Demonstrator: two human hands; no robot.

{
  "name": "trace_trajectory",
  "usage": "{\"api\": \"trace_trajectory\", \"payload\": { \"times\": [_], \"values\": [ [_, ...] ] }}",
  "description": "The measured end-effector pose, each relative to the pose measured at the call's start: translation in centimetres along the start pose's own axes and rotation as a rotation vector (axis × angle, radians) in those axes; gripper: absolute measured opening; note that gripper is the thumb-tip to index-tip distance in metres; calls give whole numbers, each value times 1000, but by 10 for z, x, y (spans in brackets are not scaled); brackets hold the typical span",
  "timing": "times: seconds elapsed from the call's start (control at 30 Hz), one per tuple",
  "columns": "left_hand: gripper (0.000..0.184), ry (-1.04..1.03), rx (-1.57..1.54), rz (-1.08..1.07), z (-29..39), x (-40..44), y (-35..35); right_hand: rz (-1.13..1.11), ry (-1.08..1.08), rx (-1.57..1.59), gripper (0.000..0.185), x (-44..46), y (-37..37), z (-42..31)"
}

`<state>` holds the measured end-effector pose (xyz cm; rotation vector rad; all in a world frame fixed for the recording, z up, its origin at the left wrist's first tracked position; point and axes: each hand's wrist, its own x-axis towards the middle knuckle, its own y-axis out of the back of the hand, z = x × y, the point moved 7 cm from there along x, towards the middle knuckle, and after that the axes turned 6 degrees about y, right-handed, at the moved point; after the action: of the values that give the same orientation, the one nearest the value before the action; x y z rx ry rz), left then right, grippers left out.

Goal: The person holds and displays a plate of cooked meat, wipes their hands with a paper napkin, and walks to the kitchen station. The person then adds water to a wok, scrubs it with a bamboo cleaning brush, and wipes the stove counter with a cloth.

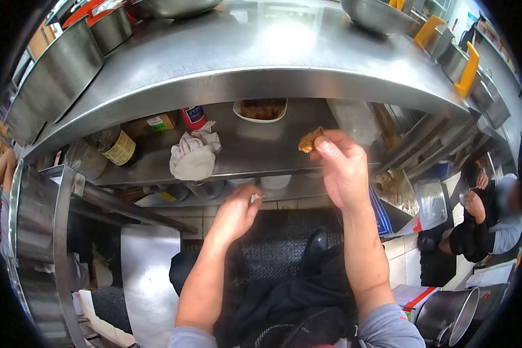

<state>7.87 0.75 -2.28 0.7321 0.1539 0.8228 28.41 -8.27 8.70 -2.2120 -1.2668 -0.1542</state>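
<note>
My right hand is raised in front of the lower steel shelf, its thumb and fingers pinching a brown piece of fried-looking food. Lower and to the left, my left hand is closed, fingers curled. A small pale bit shows at its fingertips, too small to name. Beyond both hands, a white dish of dark brown food stands on the shelf. A crumpled white cloth lies on that shelf, up and left of my left hand.
A steel counter with metal pots and bowls spans the top. The shelf beneath holds a labelled jar and a red container. At right, a seated person holds something metallic near a steel pot. Another person's arm shows at far left.
</note>
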Motion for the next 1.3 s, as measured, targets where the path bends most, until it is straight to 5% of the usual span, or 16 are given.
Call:
{"api": "trace_trajectory", "payload": {
  "times": [1.3],
  "values": [
    [27, 7, -67, -12, 8, 0, 4, 9, -65, -83, 21, 8, 12, 7]
  ]
}}
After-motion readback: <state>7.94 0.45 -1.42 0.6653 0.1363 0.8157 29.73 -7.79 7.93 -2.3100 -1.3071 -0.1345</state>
